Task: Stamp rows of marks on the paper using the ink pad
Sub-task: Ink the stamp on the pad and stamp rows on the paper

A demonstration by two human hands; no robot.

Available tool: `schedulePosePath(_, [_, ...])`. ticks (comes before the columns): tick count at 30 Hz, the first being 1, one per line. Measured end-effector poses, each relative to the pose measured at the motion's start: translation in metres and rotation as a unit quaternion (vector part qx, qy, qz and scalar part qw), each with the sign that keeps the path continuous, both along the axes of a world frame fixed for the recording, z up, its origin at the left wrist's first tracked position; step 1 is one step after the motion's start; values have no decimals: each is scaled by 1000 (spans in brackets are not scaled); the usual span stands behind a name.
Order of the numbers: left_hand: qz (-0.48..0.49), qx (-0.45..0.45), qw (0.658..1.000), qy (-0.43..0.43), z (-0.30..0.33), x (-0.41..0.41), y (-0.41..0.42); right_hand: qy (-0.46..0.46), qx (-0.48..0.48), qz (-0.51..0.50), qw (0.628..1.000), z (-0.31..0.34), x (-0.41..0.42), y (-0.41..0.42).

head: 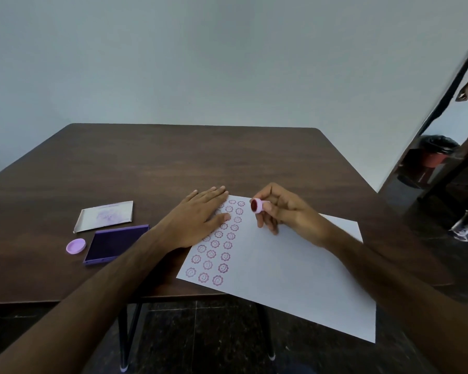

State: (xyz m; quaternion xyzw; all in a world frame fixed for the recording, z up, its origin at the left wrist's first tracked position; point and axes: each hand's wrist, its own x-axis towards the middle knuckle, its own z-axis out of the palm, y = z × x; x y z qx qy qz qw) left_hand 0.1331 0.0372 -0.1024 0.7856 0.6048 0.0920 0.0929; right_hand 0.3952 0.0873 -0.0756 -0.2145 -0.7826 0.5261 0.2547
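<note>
Left hand (pixel 197 215) lies flat, fingers spread, pressing the far left corner of the paper (pixel 281 263) onto the table (pixel 173 157); three columns of pink flower-face marks (pixel 216 247) run along the paper's left side, partly under that hand. Right hand (pixel 287 209) pinches a small pink stamp (pixel 257 205) above the paper's far edge, inked face tilted toward the camera, clear of the sheet. Open purple ink pad (pixel 114 244) sits left of the paper, its lid (pixel 104 215) just behind and a round pink cap (pixel 76 246) beside it.
</note>
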Motion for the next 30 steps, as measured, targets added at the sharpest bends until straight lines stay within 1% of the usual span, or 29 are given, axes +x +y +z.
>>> schedulePosePath(3, [20, 0, 999, -33, 3, 2, -2, -3, -15, -26, 1000, 2, -3, -1])
schedulePosePath(7, [62, -24, 985, -156, 15, 4, -10, 5, -31, -61, 998, 2, -7, -3])
schedulePosePath(8, [67, -23, 983, -170, 19, 4, -13, 7, -30, -74, 997, 2, -9, -4])
schedulePosePath(10, [67, 1, 987, -146, 24, 5, -22, 10, -28, -111, 993, 2, -13, -5])
schedulePosePath(12, [49, 53, 994, -80, 25, 8, -33, 15, -30, -151, 988, 2, -18, -6])
schedulePosePath(14, [34, 101, 994, -30, 24, 9, -46, 17, -37, -185, 982, 3, -23, -7])
schedulePosePath(17, [40, 140, 989, 2, 28, -1, -64, -3, -38, -207, 978, 7, -27, -7])
schedulePosePath(20, [88, 175, 981, -1, 35, -27, -89, -23, -20, -207, 978, 16, -30, -7])
schedulePosePath(22, [149, 207, 967, -2, 37, -52, -111, -12, 2, -203, 979, 21, -34, -8])
schedulePosePath(24, [216, 218, 952, -8, 38, -81, -133, 6, 2, -186, 983, 24, -46, -12])
schedulePosePath(27, [292, 188, 937, -39, 35, -116, -160, 29, -34, -140, 989, 25, -75, -23])
schedulePosePath(30, [320, 150, 933, -63, 24, -133, -176, 36, -59, -95, 993, 22, -109, -40])
